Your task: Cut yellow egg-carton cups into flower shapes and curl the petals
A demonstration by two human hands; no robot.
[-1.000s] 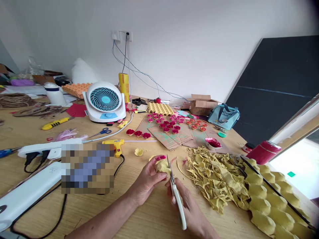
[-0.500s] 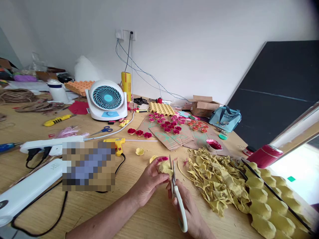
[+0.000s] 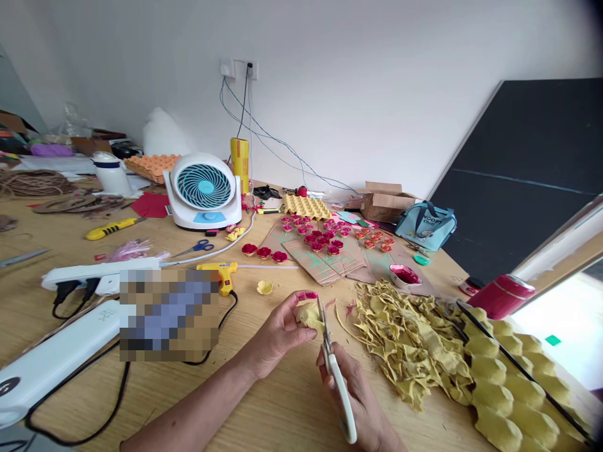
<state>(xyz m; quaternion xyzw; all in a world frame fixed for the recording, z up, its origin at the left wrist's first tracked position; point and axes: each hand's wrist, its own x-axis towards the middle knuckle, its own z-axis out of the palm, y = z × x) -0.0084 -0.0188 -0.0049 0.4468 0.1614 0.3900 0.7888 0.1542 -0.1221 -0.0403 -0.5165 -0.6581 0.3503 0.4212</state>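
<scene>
Left hand (image 3: 279, 336), partly closed, pinches one yellow carton piece (image 3: 309, 316) above the desk (image 3: 277, 417). Right hand (image 3: 360, 389), closed, grips one pair of scissors (image 3: 343, 395) at its edge. Beyond: one yellow cup (image 3: 265, 287).

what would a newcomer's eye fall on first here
Probably the crimson craft flowers, most of them on flattened cardboard mid-table. Nearer, the right hand holds white-handled scissors at a yellow egg-carton piece in the left hand. To their right lies a heap of yellow scraps beside a yellow egg tray.
</scene>
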